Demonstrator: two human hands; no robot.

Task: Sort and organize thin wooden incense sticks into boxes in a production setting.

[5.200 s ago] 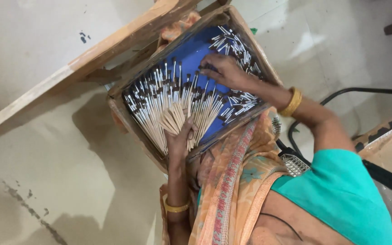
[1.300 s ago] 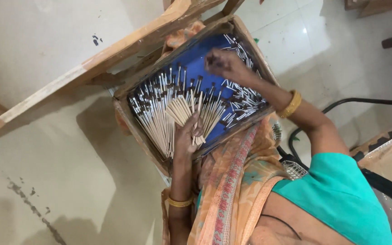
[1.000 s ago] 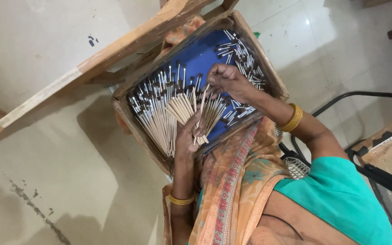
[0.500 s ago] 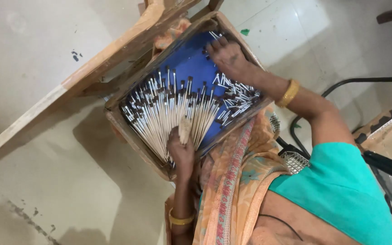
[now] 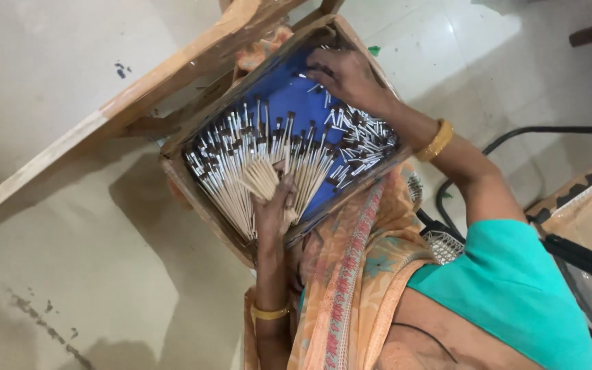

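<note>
A shallow wooden tray (image 5: pixel 203 195) with a blue lining holds many thin brushes with pale wooden handles and dark tips. My left hand (image 5: pixel 275 205) rests at the tray's near edge, gripping a fanned bunch of brushes (image 5: pixel 258 161) by their handle ends. My right hand (image 5: pixel 344 75) reaches to the tray's far corner, its fingers curled down among the loose brushes (image 5: pixel 361 133) scattered on the blue lining. Whether the right fingers hold a brush is hidden.
A long wooden plank (image 5: pixel 138 89) slants behind the tray over the pale floor (image 5: pixel 70 274). An orange patterned cloth (image 5: pixel 351 274) drapes over my lap. A black cable (image 5: pixel 549 130) and a wooden piece (image 5: pixel 590 205) lie at the right.
My right hand went from the loose brushes to the fan about a second ago, then back out to the tray's far corner. The left hand kept hold of the fanned bunch.
</note>
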